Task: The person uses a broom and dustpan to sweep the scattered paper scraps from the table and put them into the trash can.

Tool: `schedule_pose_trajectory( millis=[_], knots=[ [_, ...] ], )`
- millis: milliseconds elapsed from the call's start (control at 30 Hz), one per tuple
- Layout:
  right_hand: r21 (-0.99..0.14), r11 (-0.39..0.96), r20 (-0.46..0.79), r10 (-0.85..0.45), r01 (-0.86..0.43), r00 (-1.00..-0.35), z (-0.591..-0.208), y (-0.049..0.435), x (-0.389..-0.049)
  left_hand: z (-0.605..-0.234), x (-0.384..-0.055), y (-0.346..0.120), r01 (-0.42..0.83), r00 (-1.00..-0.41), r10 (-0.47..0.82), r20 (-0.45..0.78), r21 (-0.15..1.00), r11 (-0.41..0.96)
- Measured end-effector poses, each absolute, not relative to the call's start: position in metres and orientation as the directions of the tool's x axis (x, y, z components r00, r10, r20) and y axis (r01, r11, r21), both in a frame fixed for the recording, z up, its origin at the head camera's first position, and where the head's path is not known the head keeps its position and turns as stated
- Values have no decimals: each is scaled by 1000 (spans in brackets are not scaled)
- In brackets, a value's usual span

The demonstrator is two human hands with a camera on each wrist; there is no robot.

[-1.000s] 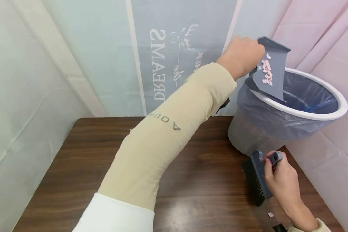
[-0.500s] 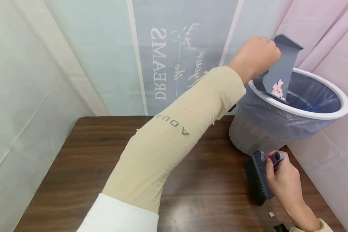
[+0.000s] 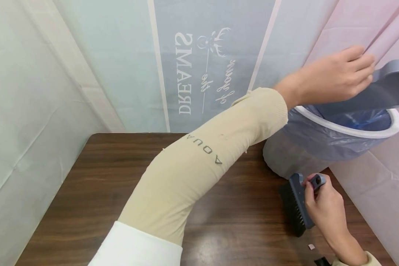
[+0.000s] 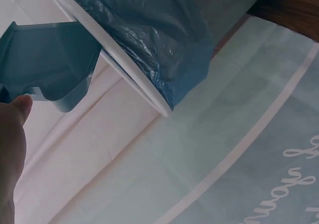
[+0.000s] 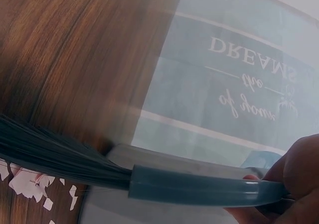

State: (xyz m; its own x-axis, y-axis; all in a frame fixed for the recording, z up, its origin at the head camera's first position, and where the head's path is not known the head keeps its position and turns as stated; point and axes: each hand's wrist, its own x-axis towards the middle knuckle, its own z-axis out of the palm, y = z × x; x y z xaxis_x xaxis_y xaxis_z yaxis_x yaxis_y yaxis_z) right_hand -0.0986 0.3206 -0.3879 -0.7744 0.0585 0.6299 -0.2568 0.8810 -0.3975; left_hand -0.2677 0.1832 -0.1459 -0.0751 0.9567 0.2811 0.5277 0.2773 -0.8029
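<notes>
My left hand [image 3: 339, 75] grips the handle of a grey dustpan [image 3: 390, 90], tipped over the mouth of a trash bin [image 3: 332, 125] with a white rim and a bluish liner. In the left wrist view the dustpan [image 4: 50, 59] shows no scraps on its visible face, and its far edge overlaps the rim. Lower right, my right hand [image 3: 327, 207] holds a grey hand brush [image 3: 307, 207] by its handle, dark bristles towards the left. Pale paper scraps [image 5: 30, 184] lie by the bristles in the right wrist view; one small scrap [image 3: 311, 246] shows in the head view.
The bin stands at the back right corner of a dark wooden table [image 3: 226, 229]. Fabric sheets surround the table: a printed grey-blue one [image 3: 212, 85] behind, a pinkish one [image 3: 379, 173] on the right, a pale one [image 3: 26, 111] on the left.
My left hand has moved right with the dustpan and turned it over the bin. The paper scraps slid down the pan and are now out of sight. My right hand stays nearly still.
</notes>
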Motion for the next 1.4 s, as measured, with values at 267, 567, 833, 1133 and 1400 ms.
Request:
schedule_pose_trajectory(
  millis=[267,567,833,1133,1400],
  knots=[
    [-398,884,628,68,-245,-775,-387,319,-99,-141,-265,176,491,-123,964,236,-830,266],
    [-399,890,603,74,-220,-794,-387,319,-98,-138,-268,167,520,-210,923,323,-762,385],
    [-402,893,598,88,-203,-797,-385,317,-96,-132,-275,155,616,-294,868,399,-615,492],
    [-393,897,603,84,-204,-793,-385,318,-94,-127,-278,140,610,-502,779,376,-485,627],
    [-395,897,598,90,-196,-796,-384,319,-94,-121,-283,117,602,-694,694,193,-374,705]
  ],
)
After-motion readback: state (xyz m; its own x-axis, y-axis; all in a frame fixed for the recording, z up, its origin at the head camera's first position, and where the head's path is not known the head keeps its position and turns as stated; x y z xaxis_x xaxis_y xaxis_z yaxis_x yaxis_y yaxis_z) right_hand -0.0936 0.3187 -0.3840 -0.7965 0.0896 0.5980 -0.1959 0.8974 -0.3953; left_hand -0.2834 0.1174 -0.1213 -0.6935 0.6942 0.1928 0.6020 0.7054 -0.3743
